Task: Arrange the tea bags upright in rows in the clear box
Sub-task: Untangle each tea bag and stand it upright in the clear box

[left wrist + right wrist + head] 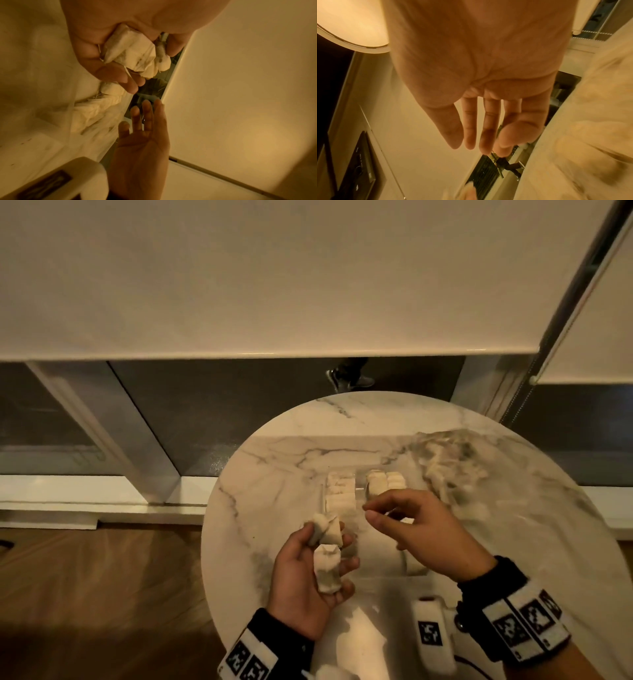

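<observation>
A clear box (323, 498) stands at the middle of a round marble table (260, 508). Pale tea bags (339, 494) stand upright in rows at its far end. My left hand (330, 549) hovers just left of the box's near end and grips a few loose tea bags (327, 571). The left wrist view shows those tea bags (133, 54) bunched in my curled fingers (120, 77). My right hand (370, 511) hangs over the box with relaxed fingers and holds nothing. In the right wrist view, that right hand (479, 147) shows an empty palm.
A crumpled clear plastic bag (452, 463) holding more tea bags lies at the table's back right. A white device with a black marker (432, 633) rests near the front edge. A window blind hangs beyond the table. Wooden floor lies to the left.
</observation>
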The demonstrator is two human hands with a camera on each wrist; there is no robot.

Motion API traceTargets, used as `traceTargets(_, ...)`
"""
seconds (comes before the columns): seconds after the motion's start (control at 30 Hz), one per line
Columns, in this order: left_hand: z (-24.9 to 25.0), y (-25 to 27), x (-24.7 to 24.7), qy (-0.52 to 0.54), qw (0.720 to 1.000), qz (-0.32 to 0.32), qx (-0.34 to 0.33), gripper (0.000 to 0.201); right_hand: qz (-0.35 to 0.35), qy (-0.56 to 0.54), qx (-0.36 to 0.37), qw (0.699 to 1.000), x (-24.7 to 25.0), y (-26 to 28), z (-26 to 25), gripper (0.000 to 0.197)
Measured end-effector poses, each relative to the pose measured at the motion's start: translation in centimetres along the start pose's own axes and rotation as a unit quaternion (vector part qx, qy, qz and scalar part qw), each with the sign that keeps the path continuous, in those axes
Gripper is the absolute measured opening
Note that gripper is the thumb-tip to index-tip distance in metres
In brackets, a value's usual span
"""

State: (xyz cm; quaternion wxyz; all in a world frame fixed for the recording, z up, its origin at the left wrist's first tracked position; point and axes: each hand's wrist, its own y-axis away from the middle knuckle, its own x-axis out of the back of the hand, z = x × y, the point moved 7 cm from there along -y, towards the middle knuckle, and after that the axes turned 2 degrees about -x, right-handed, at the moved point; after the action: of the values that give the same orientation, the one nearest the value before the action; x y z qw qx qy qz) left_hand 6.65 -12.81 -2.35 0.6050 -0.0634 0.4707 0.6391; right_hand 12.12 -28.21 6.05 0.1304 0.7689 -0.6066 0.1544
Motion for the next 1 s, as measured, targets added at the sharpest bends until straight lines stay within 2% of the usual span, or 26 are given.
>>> traceTargets(0.1, -1.1, 0.7, -1.3, -0.045, 0.999, -0.021, 0.006, 0.057, -0.016, -0.018, -0.01, 1.0, -0.4, 1.5, 1.1, 0.006)
traceTargets(0.2, -1.9, 1.1, -2.5, -0.085, 0.996, -0.031, 0.007, 0.049, -0.034, -0.018, -0.004, 0.999, -0.5, 2.5, 1.5, 0.014)
traceTargets(0.3, -2.5, 1.5, -3.6, -0.119, 0.992, -0.042, 0.002, 0.044, -0.021, -0.047, -0.008, 0.999, -0.2, 3.0, 2.1, 0.02)
traceTargets(0.47, -3.0, 1.9, -4.5, -0.155, 0.987, -0.05, -0.007, 0.049, -0.001, -0.067, 0.011, 0.998, 0.7, 3.3, 2.3, 0.007)
traceTargets(0.57, -3.0, 2.0, -4.3, -0.167, 0.985, -0.038, -0.013, 0.048, 0.019, -0.054, 0.032, 0.998, 1.2, 3.3, 2.3, 0.006)
traceTargets(0.73, -2.5, 1.7, -3.3, -0.171, 0.985, -0.008, -0.028, 0.045, 0.038, -0.051, 0.016, 0.998, 1.1, 3.4, 2.6, 0.012)
traceTargets(0.87, -2.0, 1.3, -2.4, -0.146, 0.988, 0.024, -0.042, 0.042, 0.057, -0.117, -0.012, 0.991, 1.1, 3.1, 2.8, 0.011)
traceTargets(1.0, -1.6, 0.9, -1.8, -0.13, 0.99, 0.026, -0.046, 0.038, 0.058, -0.156, -0.036, 0.985, 1.2, 2.7, 2.9, 0.008)
